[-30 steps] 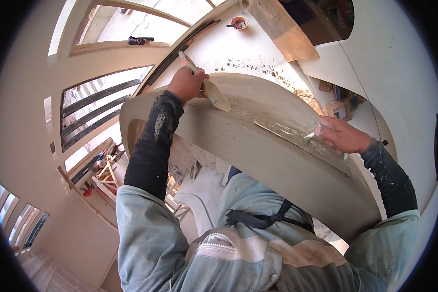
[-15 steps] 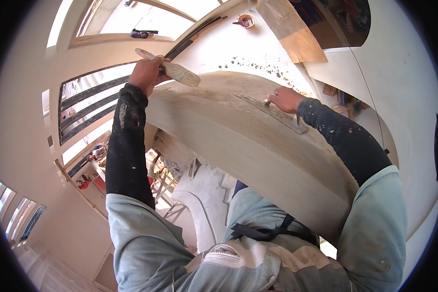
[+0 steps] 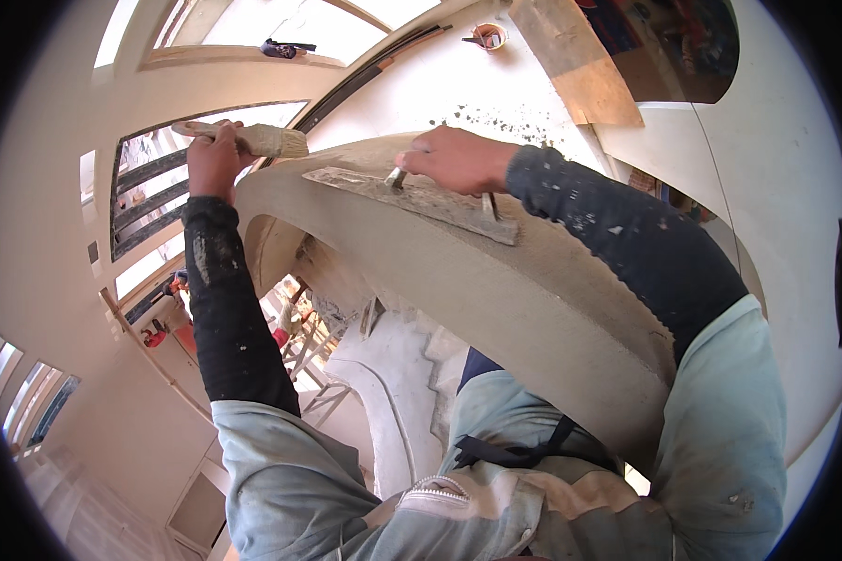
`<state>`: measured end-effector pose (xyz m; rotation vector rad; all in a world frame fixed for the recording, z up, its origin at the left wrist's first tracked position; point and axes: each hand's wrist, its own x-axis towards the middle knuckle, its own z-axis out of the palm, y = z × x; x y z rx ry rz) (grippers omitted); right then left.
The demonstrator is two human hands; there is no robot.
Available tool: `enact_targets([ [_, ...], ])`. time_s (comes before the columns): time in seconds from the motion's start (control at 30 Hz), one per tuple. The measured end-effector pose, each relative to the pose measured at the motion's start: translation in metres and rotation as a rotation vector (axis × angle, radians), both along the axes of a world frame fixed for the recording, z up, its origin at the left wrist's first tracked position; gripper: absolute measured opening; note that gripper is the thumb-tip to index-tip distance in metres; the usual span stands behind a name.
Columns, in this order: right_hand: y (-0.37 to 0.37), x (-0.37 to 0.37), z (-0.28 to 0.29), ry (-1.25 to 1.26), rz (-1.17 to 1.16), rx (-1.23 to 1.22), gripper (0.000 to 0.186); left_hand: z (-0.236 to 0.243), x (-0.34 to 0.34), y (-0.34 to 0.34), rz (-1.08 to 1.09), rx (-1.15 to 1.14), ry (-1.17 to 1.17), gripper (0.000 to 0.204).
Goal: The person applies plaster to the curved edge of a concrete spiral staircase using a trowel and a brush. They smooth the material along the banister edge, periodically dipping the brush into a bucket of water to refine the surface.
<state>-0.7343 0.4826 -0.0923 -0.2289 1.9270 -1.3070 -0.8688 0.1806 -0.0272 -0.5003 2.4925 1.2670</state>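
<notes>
My left hand (image 3: 217,164) is closed round the handle of a wide paintbrush (image 3: 269,141), held up over the far left end of a curved, plastered ledge (image 3: 496,294). The brush's pale, caked bristles point right. My right hand (image 3: 454,159) grips the handle of a flat plastering trowel (image 3: 412,206). The trowel's long blade lies along the top edge of the ledge, its far end toward the brush. Damp-looking grey-brown plaster covers the ledge's top and front face.
A small bucket (image 3: 489,37) stands on the white surface beyond, with dark specks (image 3: 505,123) scattered nearer. A wooden board (image 3: 580,61) leans at the upper right. Slatted window openings (image 3: 150,187) lie left. Below are a stepped pale slab (image 3: 384,374) and another person (image 3: 288,318).
My right hand has slid the trowel left and onto the front edge of the ledge. My left hand has moved left with the brush, which now lies more level.
</notes>
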Motion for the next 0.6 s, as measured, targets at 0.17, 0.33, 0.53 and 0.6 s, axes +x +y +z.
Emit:
enact_targets([
  [0.17,0.097,0.072,0.027,-0.07,0.01,0.081,0.049,0.077,0.08,-0.019,0.138,0.144,0.157,0.032],
  [0.33,0.076,0.066,-0.056,-0.115,0.019,0.312,0.049,0.099,0.156,-0.061,0.328,0.381,0.234,0.028],
  [0.53,-0.034,-0.036,-0.049,0.134,0.16,0.167,0.045,0.099,0.211,-0.044,0.385,0.428,0.218,0.028],
  [0.6,-0.039,-0.033,-0.035,0.185,0.066,0.035,0.052,0.096,0.221,-0.028,0.485,0.38,0.204,0.027],
])
